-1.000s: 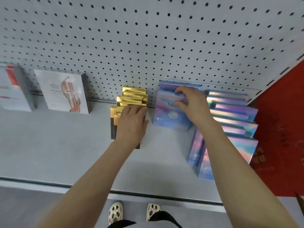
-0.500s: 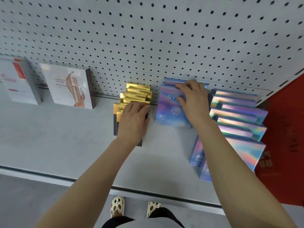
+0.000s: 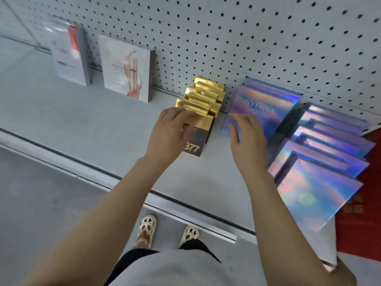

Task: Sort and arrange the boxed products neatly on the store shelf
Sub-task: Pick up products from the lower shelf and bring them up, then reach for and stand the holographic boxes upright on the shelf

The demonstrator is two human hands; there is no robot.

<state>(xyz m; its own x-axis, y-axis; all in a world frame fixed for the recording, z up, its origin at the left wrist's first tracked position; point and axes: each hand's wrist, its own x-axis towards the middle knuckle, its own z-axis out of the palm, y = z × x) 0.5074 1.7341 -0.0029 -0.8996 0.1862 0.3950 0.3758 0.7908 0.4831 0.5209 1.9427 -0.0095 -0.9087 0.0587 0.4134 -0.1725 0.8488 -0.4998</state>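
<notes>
1. A grey store shelf [image 3: 86, 129] runs under a white pegboard back panel [image 3: 247, 38]; its front lip [image 3: 185, 205] crosses the view nearest the person, whose sandalled feet show on the floor below.
2. Nearest on the right, a fanned row of iridescent boxes [image 3: 321, 182] stands front to back, each offset from the next; the foremost sits close to the front lip and near the red panel [image 3: 369, 203] at the shelf's end. This row looks, to my judgement, not yet squared.
3. The right hand [image 3: 246, 137] hovers with fingers spread and relaxed, holding nothing, its fingertips at the lower left corner of the SYRINX box [image 3: 266, 106]; whether they touch it I cannot tell.
4. The left hand [image 3: 167, 135] lies with curled fingers over the front gold-topped box [image 3: 199, 139], the one marked 377, and appears to grip its top edge.
5. Behind it the stack of gold boxes [image 3: 206, 96] steps back to the pegboard, staggered rather than flush.
6. Far left, two white boxes [image 3: 125, 67] lean against the panel, well apart from the rest.
7. Progress: groups are sorted by kind; aligning remains.
8. Room: wide bare shelf lies left of the gold group; only a narrow gap separates gold from SYRINX, and the right end is crowded.
</notes>
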